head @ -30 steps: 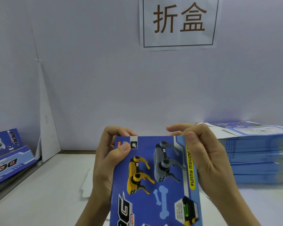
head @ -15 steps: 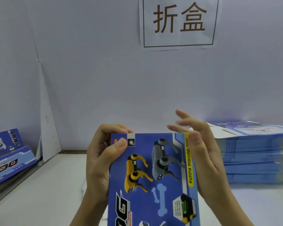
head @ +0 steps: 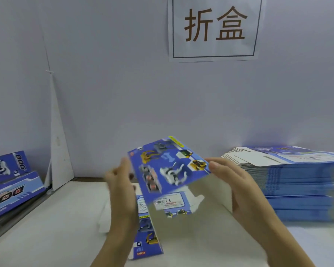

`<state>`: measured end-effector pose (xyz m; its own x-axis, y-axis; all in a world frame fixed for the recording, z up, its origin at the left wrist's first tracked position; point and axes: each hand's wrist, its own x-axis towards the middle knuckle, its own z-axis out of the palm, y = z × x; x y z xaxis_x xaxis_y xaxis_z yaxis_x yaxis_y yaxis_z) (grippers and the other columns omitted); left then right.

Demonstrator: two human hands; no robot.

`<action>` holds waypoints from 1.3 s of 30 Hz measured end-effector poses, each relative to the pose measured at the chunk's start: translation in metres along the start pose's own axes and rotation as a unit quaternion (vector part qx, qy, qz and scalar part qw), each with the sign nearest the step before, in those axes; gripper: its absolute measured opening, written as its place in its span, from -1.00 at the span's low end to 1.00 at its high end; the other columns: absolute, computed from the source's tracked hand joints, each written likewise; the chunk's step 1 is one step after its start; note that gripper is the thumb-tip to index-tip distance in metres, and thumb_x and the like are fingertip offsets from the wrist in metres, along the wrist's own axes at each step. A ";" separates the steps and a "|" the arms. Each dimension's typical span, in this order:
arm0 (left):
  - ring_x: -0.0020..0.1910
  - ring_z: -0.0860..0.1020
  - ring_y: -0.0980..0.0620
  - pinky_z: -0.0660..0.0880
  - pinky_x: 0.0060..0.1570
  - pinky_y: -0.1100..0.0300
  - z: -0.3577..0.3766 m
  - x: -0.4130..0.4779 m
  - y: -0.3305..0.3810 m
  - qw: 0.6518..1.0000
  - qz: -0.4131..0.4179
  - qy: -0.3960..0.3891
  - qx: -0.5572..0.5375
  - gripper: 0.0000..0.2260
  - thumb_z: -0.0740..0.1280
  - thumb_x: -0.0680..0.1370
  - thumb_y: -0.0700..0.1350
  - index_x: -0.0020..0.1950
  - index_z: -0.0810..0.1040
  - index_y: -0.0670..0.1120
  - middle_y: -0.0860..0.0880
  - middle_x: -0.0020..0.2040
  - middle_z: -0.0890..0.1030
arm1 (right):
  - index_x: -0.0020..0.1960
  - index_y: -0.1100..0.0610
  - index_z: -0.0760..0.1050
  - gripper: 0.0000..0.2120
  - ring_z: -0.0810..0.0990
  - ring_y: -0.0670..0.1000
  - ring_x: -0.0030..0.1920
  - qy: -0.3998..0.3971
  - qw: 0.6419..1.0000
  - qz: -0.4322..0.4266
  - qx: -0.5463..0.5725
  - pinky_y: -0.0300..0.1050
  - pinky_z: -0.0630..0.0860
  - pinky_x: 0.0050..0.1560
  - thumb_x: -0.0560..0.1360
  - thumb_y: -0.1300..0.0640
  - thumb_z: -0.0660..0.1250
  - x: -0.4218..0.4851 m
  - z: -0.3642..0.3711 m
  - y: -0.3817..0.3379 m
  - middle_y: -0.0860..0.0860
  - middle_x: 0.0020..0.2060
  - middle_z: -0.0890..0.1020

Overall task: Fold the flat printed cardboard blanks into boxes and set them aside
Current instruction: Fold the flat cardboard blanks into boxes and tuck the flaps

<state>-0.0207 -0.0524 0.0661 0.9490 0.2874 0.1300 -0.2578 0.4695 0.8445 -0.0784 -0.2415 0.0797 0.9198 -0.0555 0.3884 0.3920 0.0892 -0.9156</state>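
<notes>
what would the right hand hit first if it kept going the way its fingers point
The blue printed box: the right hand points up and to the left, its fingertips right at the box's near corner. Motion blur hides whether they touch.

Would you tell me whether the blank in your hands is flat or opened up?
Partly opened: the blank shows panels meeting at angles between the left hand and right hand; blur hides its end flaps.
</notes>
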 end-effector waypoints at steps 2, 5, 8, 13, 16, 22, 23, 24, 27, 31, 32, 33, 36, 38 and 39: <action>-0.17 0.61 0.02 0.48 -0.10 0.14 0.005 -0.008 0.000 0.986 -0.011 -0.139 0.090 -0.61 0.29 0.51 0.19 0.09 0.44 -0.12 -0.10 0.03 0.64 | 0.15 0.15 0.59 -0.56 0.58 0.08 0.21 0.028 0.998 0.025 0.041 0.05 0.45 0.26 0.36 -0.07 0.43 0.005 0.005 0.005 0.08 0.09 0.68; 0.08 0.59 0.10 0.45 0.04 0.30 0.002 -0.009 0.007 0.947 0.004 -0.270 0.174 -0.54 0.41 0.40 0.10 0.26 0.40 0.10 0.04 0.27 0.58 | 0.29 0.19 0.49 -0.42 0.62 0.06 0.17 -0.002 0.998 0.034 0.046 -0.04 0.54 0.13 0.34 -0.05 0.34 0.007 0.000 -0.002 0.08 0.10 0.68; 0.24 0.52 0.20 0.50 0.10 0.27 -0.005 -0.009 0.007 0.941 0.025 -0.293 0.166 -0.25 0.59 0.29 -0.01 0.37 0.28 0.19 0.21 0.25 0.57 | 0.20 0.20 0.50 -0.48 0.67 0.02 -0.18 0.040 0.998 0.045 0.025 -0.22 0.56 -0.27 0.26 0.06 0.40 0.007 -0.010 -0.005 0.03 -0.14 0.72; -0.13 0.63 0.16 0.49 -0.24 0.33 -0.012 0.007 0.004 0.949 0.120 -0.139 0.257 -0.80 0.48 0.39 0.02 -0.02 0.58 0.07 0.11 -0.10 0.68 | -0.04 0.01 0.58 -0.56 0.58 -0.29 -0.36 0.045 0.981 0.069 -0.174 -0.42 0.42 -0.34 0.19 -0.17 0.59 0.006 -0.021 0.007 -0.26 -0.32 0.66; -0.20 0.64 0.01 0.52 -0.29 0.19 -0.017 0.016 -0.005 0.952 0.048 -0.122 0.275 -0.82 0.45 0.45 0.00 -0.06 0.57 -0.07 -0.01 -0.21 0.69 | -0.13 0.06 0.66 -0.47 0.67 -0.10 -0.14 0.048 0.976 0.117 -0.179 -0.17 0.57 -0.16 0.06 -0.26 0.61 0.012 -0.024 0.018 -0.07 -0.22 0.72; -0.19 0.66 0.02 0.59 -0.33 0.19 -0.025 0.029 -0.015 0.957 -0.072 -0.154 0.235 -0.86 0.32 0.53 -0.08 0.02 0.58 -0.10 -0.03 -0.18 0.71 | -0.14 0.21 0.64 -0.49 0.50 0.02 -0.42 0.122 0.966 0.211 0.083 -0.22 0.49 -0.50 0.00 -0.05 0.56 0.024 -0.035 0.039 0.08 -0.41 0.49; -0.23 0.67 0.04 0.58 -0.39 0.22 -0.027 0.029 -0.017 0.962 -0.114 -0.156 0.192 -0.87 0.30 0.55 -0.11 0.03 0.58 -0.12 -0.05 -0.19 0.71 | -0.17 0.19 0.58 -0.55 0.50 -0.01 -0.51 0.129 0.953 0.238 0.136 -0.23 0.43 -0.58 0.02 0.01 0.56 0.024 -0.036 0.041 0.03 -0.49 0.46; -0.28 0.67 0.06 0.57 -0.45 0.23 -0.027 0.029 -0.019 0.967 -0.167 -0.145 0.130 -0.87 0.29 0.55 -0.14 0.02 0.58 -0.14 -0.08 -0.22 0.71 | -0.20 0.17 0.54 -0.62 0.48 -0.04 -0.57 0.131 0.939 0.263 0.179 -0.26 0.37 -0.64 0.06 0.07 0.55 0.023 -0.036 0.043 0.02 -0.53 0.46; -0.38 0.67 -0.05 0.54 -0.59 0.22 -0.027 0.025 -0.024 0.942 -0.316 -0.103 -0.049 -0.85 0.26 0.55 -0.15 -0.06 0.57 -0.20 -0.19 -0.26 0.69 | -0.18 0.20 0.59 -0.61 0.39 -0.11 -0.65 0.103 0.898 0.338 0.263 -0.34 0.22 -0.73 0.04 0.14 0.57 0.018 -0.031 0.052 0.12 -0.37 0.63; -0.42 0.66 -0.04 0.47 -0.68 0.26 -0.028 0.020 -0.029 0.910 -0.395 -0.092 -0.080 -0.77 0.30 0.54 -0.06 -0.02 0.56 -0.23 -0.26 -0.19 0.69 | -0.07 0.22 0.52 -0.55 0.24 -0.14 -0.71 0.080 0.861 0.383 0.327 -0.36 0.12 -0.77 0.10 0.11 0.52 0.016 -0.026 0.059 0.15 -0.37 0.65; -0.46 0.64 -0.01 0.45 -0.70 0.29 -0.029 0.020 -0.029 0.908 -0.403 -0.093 -0.071 -0.76 0.33 0.51 -0.05 -0.01 0.56 -0.23 -0.25 -0.19 0.69 | -0.08 0.24 0.52 -0.58 0.24 -0.14 -0.71 0.082 0.856 0.385 0.334 -0.37 0.11 -0.77 0.12 0.11 0.50 0.016 -0.026 0.060 0.15 -0.37 0.65; -0.49 0.62 0.01 0.43 -0.70 0.30 -0.030 0.020 -0.029 0.906 -0.407 -0.099 -0.057 -0.73 0.36 0.45 -0.05 -0.01 0.57 -0.23 -0.24 -0.20 0.69 | -0.11 0.25 0.53 -0.62 0.23 -0.14 -0.72 0.082 0.853 0.383 0.344 -0.37 0.10 -0.77 0.14 0.11 0.48 0.016 -0.025 0.060 0.14 -0.40 0.63; -0.56 0.56 0.07 0.43 -0.69 0.30 -0.029 0.021 -0.026 0.914 -0.389 -0.116 -0.012 -0.64 0.38 0.30 -0.04 -0.01 0.56 -0.23 -0.20 -0.27 0.68 | -0.15 0.25 0.61 -0.70 0.26 -0.15 -0.70 0.093 0.868 0.343 0.348 -0.39 0.14 -0.75 0.19 0.09 0.45 0.015 -0.018 0.061 0.13 -0.44 0.62; -0.51 0.60 0.04 0.48 -0.65 0.28 -0.027 0.024 -0.024 0.938 -0.330 -0.107 0.000 -0.69 0.39 0.30 -0.07 -0.03 0.54 -0.21 -0.18 -0.28 0.68 | -0.09 0.22 0.57 -0.69 0.37 -0.15 -0.65 0.136 0.898 0.286 0.307 -0.36 0.28 -0.70 0.28 0.03 0.43 0.016 -0.014 0.060 0.09 -0.47 0.60; -0.48 0.62 0.03 0.50 -0.61 0.27 -0.025 0.025 -0.021 0.951 -0.294 -0.098 -0.002 -0.72 0.41 0.32 -0.10 -0.05 0.54 -0.21 -0.18 -0.28 0.69 | -0.05 0.22 0.53 -0.70 0.48 -0.11 -0.59 0.164 0.913 0.253 0.275 -0.31 0.40 -0.63 0.37 0.00 0.40 0.017 -0.013 0.061 0.09 -0.44 0.61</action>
<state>0.0034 -0.0342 0.0380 0.9446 -0.1864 -0.2701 0.3279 0.5044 0.7988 -0.0394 -0.2501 0.0294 0.9665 -0.1548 -0.2049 -0.0508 0.6666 -0.7437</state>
